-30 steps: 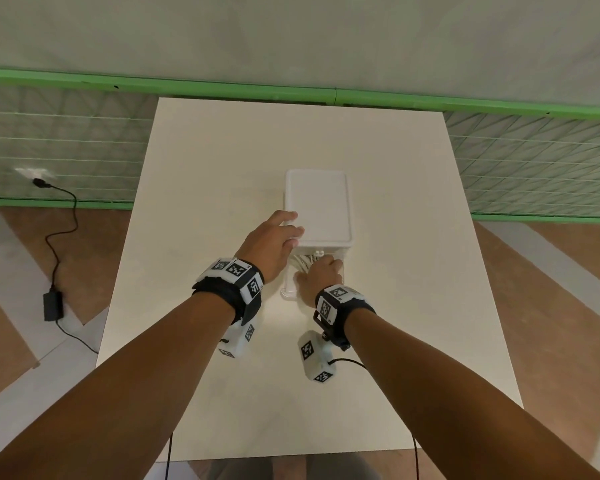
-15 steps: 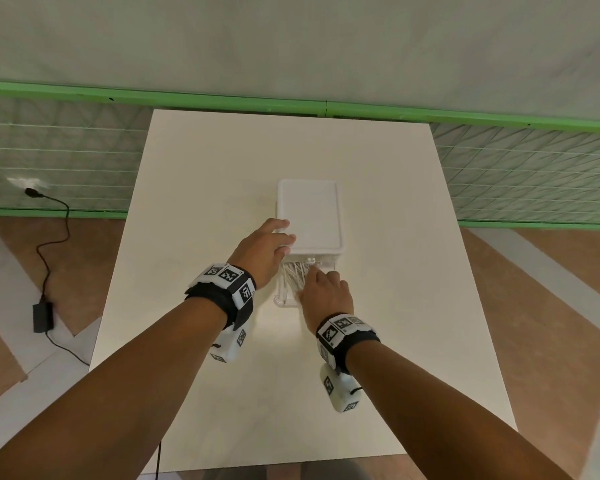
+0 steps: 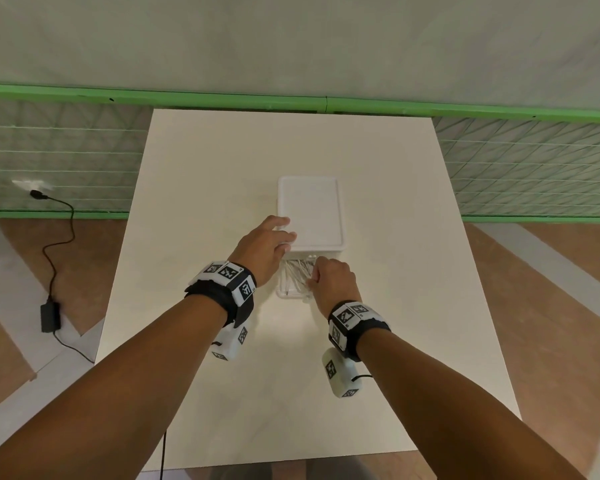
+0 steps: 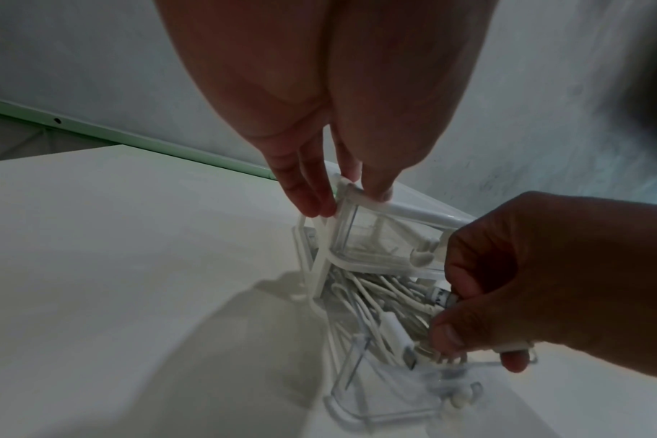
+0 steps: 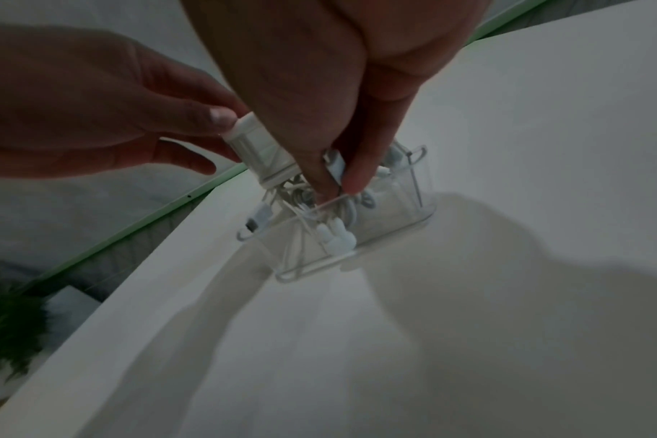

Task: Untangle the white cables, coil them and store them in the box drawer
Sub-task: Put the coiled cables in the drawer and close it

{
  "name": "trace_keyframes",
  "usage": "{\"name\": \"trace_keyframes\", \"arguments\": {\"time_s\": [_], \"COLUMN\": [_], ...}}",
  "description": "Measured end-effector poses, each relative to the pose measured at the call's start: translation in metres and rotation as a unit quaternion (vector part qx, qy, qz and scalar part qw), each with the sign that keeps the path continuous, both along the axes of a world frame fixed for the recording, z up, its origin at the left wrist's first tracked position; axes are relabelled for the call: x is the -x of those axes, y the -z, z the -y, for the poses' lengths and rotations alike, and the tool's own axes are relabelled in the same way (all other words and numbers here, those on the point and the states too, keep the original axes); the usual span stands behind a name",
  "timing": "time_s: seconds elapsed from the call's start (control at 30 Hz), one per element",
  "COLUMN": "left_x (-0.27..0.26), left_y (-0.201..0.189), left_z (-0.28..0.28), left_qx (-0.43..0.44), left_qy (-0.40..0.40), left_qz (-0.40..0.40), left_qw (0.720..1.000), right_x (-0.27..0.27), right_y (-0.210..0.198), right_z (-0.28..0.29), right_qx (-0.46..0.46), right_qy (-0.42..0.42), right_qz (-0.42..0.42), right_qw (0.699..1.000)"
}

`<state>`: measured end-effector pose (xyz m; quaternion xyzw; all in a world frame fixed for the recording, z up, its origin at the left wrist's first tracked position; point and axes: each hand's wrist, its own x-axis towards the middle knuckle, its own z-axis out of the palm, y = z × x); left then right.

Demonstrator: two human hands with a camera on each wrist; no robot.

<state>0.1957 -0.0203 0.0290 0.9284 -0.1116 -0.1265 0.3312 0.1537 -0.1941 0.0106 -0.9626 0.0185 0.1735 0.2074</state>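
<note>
A white box (image 3: 310, 211) stands mid-table with its clear drawer (image 3: 291, 293) pulled out toward me. White cables (image 3: 297, 271) lie bunched inside the drawer (image 4: 357, 385). My left hand (image 3: 286, 233) rests on the box's near left corner, its straight fingers (image 4: 308, 189) against the side and the thumb on the top rim. My right hand (image 3: 314, 282) reaches into the drawer's right side. In the right wrist view its thumb and fingers (image 5: 351, 174) pinch a white cable plug (image 5: 336, 166) above the tangle (image 5: 301, 192).
The white table (image 3: 378, 358) ends close to my body and against a green rail (image 3: 326, 102) at the far side. A black power adapter with its cord (image 3: 51, 317) lies on the floor to the left.
My right hand has drawn back and to the right over the drawer, uncovering more of the cables. The left hand has stayed on the box's corner.
</note>
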Motion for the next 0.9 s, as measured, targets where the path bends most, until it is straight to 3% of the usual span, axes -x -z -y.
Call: {"name": "trace_keyframes", "arguments": {"time_s": [0.23,0.57,0.73,0.9], "left_x": [-0.001,-0.002,-0.001,-0.001], "left_y": [-0.001,-0.002,-0.003,-0.004], "left_z": [0.0,0.0,0.0,0.0], "left_qx": [0.0,-0.002,-0.004,-0.004], "left_qy": [-0.001,-0.002,0.0,0.003], "left_qz": [-0.009,-0.012,-0.01,-0.008], "left_qw": [1.0,1.0,1.0,1.0], "right_x": [0.0,0.004,0.005,0.007], "right_y": [-0.001,-0.01,0.0,0.006], "right_z": [0.009,0.039,0.039,0.035], "right_qx": [-0.073,-0.082,-0.026,-0.045], "right_qy": [-0.035,-0.122,-0.149,-0.092], "right_qz": [0.01,-0.052,-0.019,0.059], "right_qw": [0.997,0.988,0.988,0.993]}}
